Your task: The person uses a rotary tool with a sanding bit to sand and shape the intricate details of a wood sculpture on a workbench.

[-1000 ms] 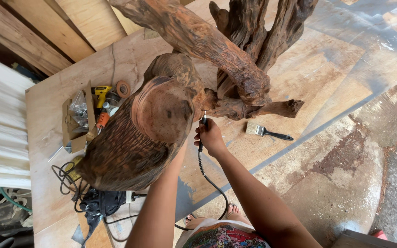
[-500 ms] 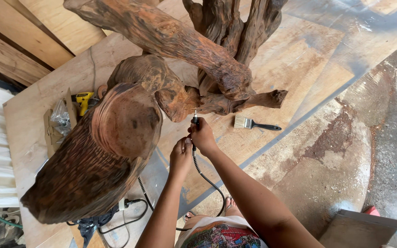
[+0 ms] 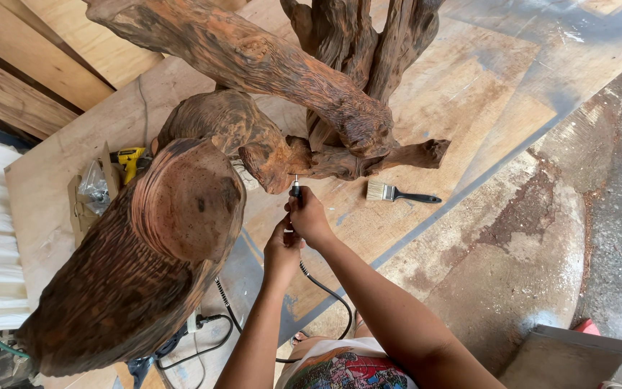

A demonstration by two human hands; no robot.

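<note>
Head view. I am looking down on a large reddish-brown carving (image 3: 181,238) of gnarled wood, standing on a plywood sheet (image 3: 462,94); I am taking the carving as the landmark.

My right hand (image 3: 311,216) is sitting just below the carving's central knot, fingers clamped round the slim handpiece of a rotary tool (image 3: 296,193). The tool is pointing up, and its tip is touching, or all but touching, the underside of the knot; I cannot tell which. My left hand (image 3: 282,248) is lying directly beneath the right, closed against the lower end of the same handpiece, the two hands touching. A black flexible shaft (image 3: 325,288) is trailing from the handpiece down past my forearms, away from the carving.

To the right of the carving, just below its short stub branch, a paintbrush (image 3: 397,193) with pale bristles and a black handle is lying flat on the plywood, apart from both hands. To the left of the carving, near its broad dished lobe, a yellow drill (image 3: 130,158) is resting beside a torn cardboard box (image 3: 80,209) holding a clear bag. Below the lobe, black cables (image 3: 210,338) are running across the floor. Right of the plywood, bare stained concrete (image 3: 541,238) is showing.
</note>
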